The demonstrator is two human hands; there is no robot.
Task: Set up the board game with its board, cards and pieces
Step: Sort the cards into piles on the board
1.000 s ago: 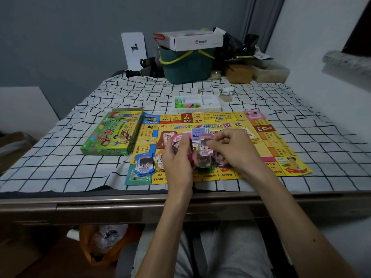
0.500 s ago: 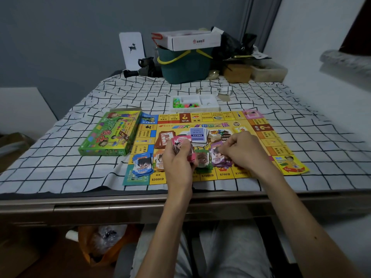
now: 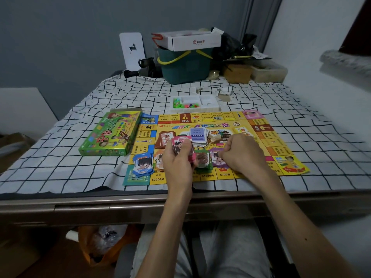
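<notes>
The yellow game board (image 3: 267, 141) lies flat on the checked cloth. My left hand (image 3: 176, 159) grips a stack of pink play-money cards (image 3: 181, 142) upright above the board's near side. My right hand (image 3: 241, 155) rests with curled fingers on a purple pile (image 3: 216, 160), pinching its edge. A green pile (image 3: 202, 160) sits between my hands. A blue pile (image 3: 143, 164) lies at the board's near left corner. Blue cards (image 3: 197, 135) and brown cards (image 3: 165, 138) sit near the centre. A white tray with small coloured pieces (image 3: 192, 104) stands behind the board.
The green game box (image 3: 110, 133) lies left of the board. A green basket (image 3: 184, 65) with a white carton on it, a brown box and a plastic container stand at the table's far end. The table's metal front edge (image 3: 120, 205) runs just below the board.
My right hand has dropped from the stack in my left hand down to the purple pile on the board. My left hand keeps the pink stack upright.
</notes>
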